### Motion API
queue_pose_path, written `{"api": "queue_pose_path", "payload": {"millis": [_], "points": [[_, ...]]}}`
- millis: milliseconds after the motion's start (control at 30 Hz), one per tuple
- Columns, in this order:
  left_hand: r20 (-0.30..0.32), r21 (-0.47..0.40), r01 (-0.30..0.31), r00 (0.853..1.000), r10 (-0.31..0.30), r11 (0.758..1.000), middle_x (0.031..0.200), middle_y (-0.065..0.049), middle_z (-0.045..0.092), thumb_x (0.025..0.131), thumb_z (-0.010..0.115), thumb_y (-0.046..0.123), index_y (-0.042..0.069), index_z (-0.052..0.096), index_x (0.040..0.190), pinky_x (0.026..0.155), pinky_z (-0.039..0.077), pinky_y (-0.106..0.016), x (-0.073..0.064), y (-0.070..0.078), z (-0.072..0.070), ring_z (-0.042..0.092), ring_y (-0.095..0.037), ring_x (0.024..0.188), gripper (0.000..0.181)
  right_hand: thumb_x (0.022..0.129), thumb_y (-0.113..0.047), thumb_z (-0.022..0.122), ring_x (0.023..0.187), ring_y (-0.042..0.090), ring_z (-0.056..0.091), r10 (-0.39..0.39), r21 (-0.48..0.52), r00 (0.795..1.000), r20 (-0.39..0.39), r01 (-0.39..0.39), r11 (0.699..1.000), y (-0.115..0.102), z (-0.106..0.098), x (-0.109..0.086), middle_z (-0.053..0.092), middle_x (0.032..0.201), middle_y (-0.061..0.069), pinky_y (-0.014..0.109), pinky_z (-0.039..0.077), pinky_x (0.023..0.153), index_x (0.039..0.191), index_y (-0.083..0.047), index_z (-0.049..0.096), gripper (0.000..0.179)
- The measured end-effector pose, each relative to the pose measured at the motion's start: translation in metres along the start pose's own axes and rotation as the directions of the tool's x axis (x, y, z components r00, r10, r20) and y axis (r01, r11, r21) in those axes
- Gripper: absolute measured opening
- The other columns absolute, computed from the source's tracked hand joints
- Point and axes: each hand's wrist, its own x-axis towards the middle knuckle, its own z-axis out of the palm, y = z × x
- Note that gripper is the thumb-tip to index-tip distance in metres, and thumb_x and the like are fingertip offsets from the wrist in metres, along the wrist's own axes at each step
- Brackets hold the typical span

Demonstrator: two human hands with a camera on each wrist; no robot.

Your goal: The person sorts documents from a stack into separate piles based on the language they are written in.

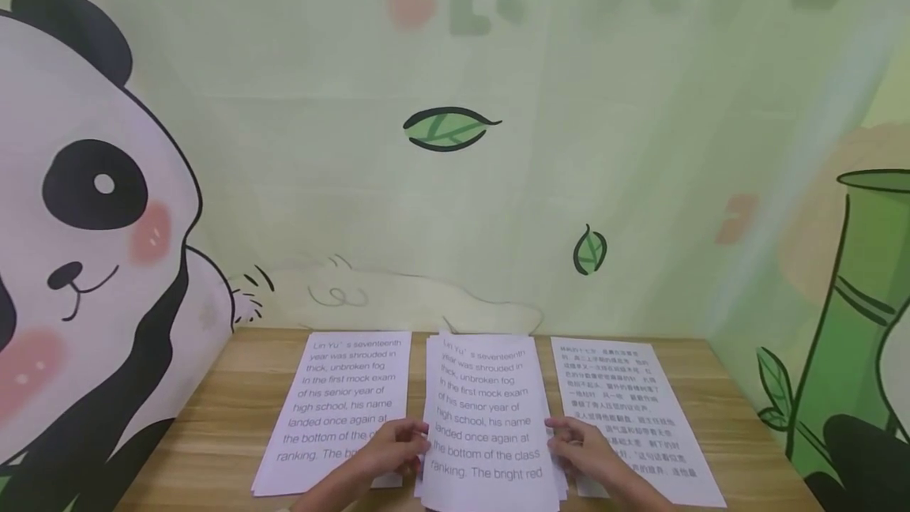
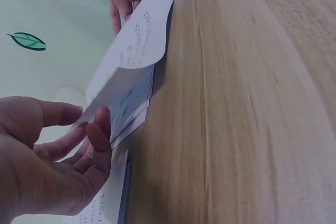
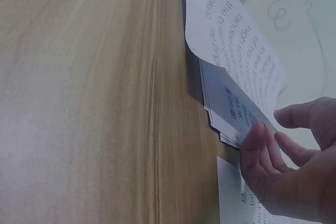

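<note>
Both of my hands are at work at the bottom centre of the frame, where I hold a printed sheet (image 1: 483, 409) of large English text above a wooden desk (image 1: 742, 457). My left grip (image 1: 392, 449) pinches the sheet's left edge and my right grip (image 1: 584, 450) pinches its right edge. The wrist views show the paper bowed, its near end lifted off a loose pile (image 3: 214, 100) of papers whose edges stick out unevenly below. Chinese characters show on the paper under the raised sheet. To the lower left of the frame lies an English page (image 1: 334, 409), its opening lines the same as those on the sheet I hold; to the lower right, a page of smaller Chinese print (image 1: 633, 409) lies flat, partly hidden by my right hand. Behind the desk hangs a pale green backdrop (image 1: 640, 141), with a panda (image 1: 159, 168) filling the left side, two leaves (image 1: 451, 129) near the middle and a bamboo stalk (image 1: 835, 354) at the right edge
</note>
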Motion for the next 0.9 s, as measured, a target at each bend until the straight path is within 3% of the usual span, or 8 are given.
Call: {"api": "queue_pose_path", "payload": {"millis": [333,700,900], "points": [[0.036,0.007,0.024,0.999,-0.024,1.0,0.098,-0.006,0.073,0.095,0.062,0.009,-0.009,0.048,0.144,0.069,0.058,-0.029,-0.002,-0.004,-0.001,0.068,-0.015,0.076,0.053,0.095,-0.015,0.068,0.092,0.021,0.073,0.047,0.103,0.991,0.126,-0.061,0.993,0.004,-0.004,-0.002,0.074,0.108,0.008,0.037,0.061,0.077,0.152,0.0,0.04,0.065],[0.062,-0.05,0.027,0.998,-0.024,0.998,0.094,-0.004,0.074,0.095,0.062,0.007,-0.004,0.051,0.143,0.07,0.058,-0.028,-0.003,-0.007,-0.003,0.068,-0.015,0.077,0.05,0.095,-0.013,0.068,0.091,0.019,0.073,0.051,0.127,0.99,0.134,-0.069,0.99,0.006,-0.007,-0.003,0.073,0.105,0.008,0.038,0.061,0.078,0.153,-0.002,0.041,0.064],[0.04,-0.068,0.058,0.998,-0.055,0.996,0.099,-0.005,0.074,0.096,0.061,0.008,0.0,0.052,0.144,0.072,0.057,-0.029,-0.001,-0.009,-0.01,0.068,-0.016,0.083,0.05,0.097,-0.016,0.066,0.101,0.024,0.072,-0.061,0.199,0.978,0.199,0.02,0.98,0.001,-0.01,-0.01,0.072,0.111,0.012,0.044,0.062,0.083,0.153,0.005,0.036,0.067]]}}
